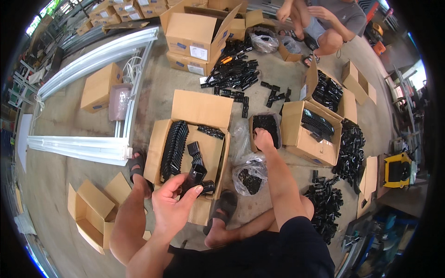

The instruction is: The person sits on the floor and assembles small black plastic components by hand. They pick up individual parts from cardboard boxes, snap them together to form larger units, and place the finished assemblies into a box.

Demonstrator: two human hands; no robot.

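My left hand (174,201) grips a glossy black bracket (196,172) with branching ends, between thumb and fingers, above an open cardboard box (201,105). Inside that box a neat row of black brackets (174,150) lines the left side, and another lies along the far edge. My right hand (263,139) reaches into a small carton (267,114) of tiny black pieces (265,123). Its fingers are curled downward and closed; what they pinch is hidden. Beside that carton, a clear plastic bag (250,178) holds more small black pieces.
Loose black brackets lie in piles at the back (234,69) and right (324,204). Another open box (308,143) of stacked brackets stands at my right. A white metal frame (79,149) is at the left. Another person (324,28) crouches at the back right.
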